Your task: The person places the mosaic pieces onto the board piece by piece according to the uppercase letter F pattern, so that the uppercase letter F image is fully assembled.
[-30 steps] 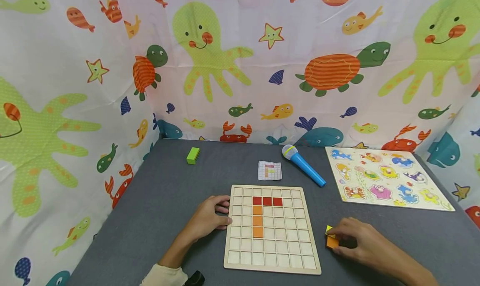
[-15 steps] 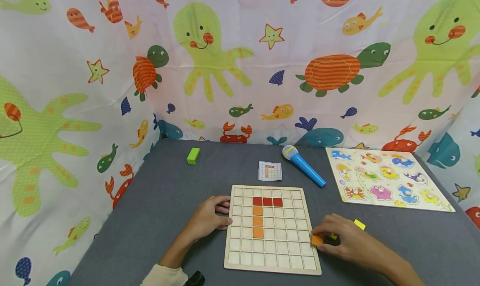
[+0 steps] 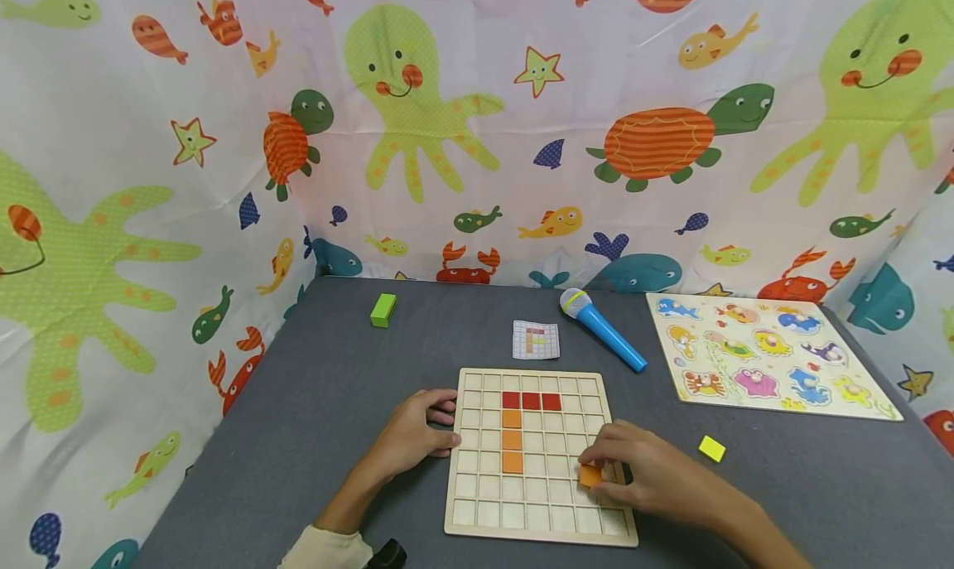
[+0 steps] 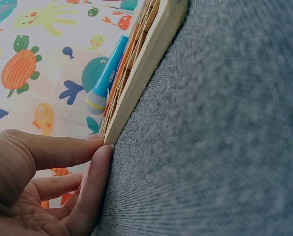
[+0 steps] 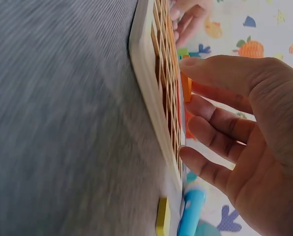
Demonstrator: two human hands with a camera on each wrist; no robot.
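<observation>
A light wooden grid board (image 3: pixel 540 538) lies in the middle, holding a row of red tiles (image 3: pixel 532 401) and a column of orange tiles (image 3: pixel 512 441) below its left end. At the board's left edge, my left hand (image 3: pixel 413 432) pinches the rim; the left wrist view shows thumb and finger (image 4: pixel 95 167) meeting there. Over the lower right cells, my right hand (image 3: pixel 656 474) pinches a loose orange square tile (image 3: pixel 590 475) between thumb and fingers. The right wrist view has this tile (image 5: pixel 186 83) tilted on edge near the thumb tip. Whether it touches the board I cannot tell.
A yellow tile (image 3: pixel 711 448) lies right of the board. Behind the board are a small pattern card (image 3: pixel 535 339) and a blue toy microphone (image 3: pixel 611 333). Green blocks (image 3: pixel 383 310) stand back left, and an animal puzzle board (image 3: pixel 775 354) lies back right.
My right hand has moved left from beside the board to above its right part, carrying the orange tile. A yellow tile now shows where the hand covered it. My left hand stays put.
</observation>
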